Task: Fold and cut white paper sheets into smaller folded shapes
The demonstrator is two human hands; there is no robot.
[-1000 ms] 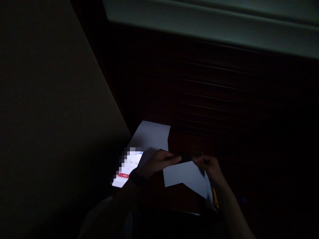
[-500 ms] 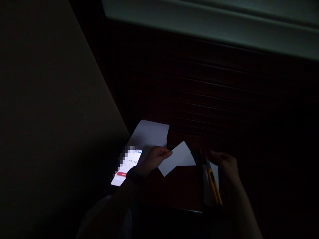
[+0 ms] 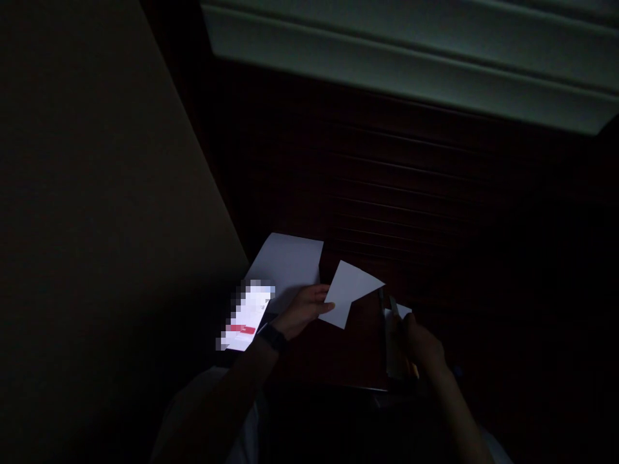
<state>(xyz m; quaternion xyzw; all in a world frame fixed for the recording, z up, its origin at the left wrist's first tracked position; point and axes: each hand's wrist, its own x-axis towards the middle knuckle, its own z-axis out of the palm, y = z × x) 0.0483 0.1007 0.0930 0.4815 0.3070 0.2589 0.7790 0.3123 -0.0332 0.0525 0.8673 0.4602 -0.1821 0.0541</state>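
In the head view my left hand (image 3: 304, 309), with a dark watch on its wrist, pinches a cut piece of white paper (image 3: 349, 291) between thumb and fingers. The piece is held above the dark table, its pointed end to the right. On the right side, my right hand (image 3: 420, 341) is closed around a yellow utility knife (image 3: 414, 370). Most of the knife's handle is hidden by the hand. Its blade (image 3: 394, 305) points up and away. Under the knife are some pale pieces (image 3: 394, 361), too dark to name.
A larger white sheet (image 3: 290, 258) lies at the back left of the dark reddish table (image 3: 338, 364). A phone with a bright screen (image 3: 246, 325) is left of my left wrist. A wall (image 3: 97, 193) rises on the left, and a pale ledge (image 3: 387, 77) runs above dark panelling.
My right hand has come down onto the utility knife, which lay uncovered before, and closed on it. The paper in my left hand has turned, its point now further up and right.
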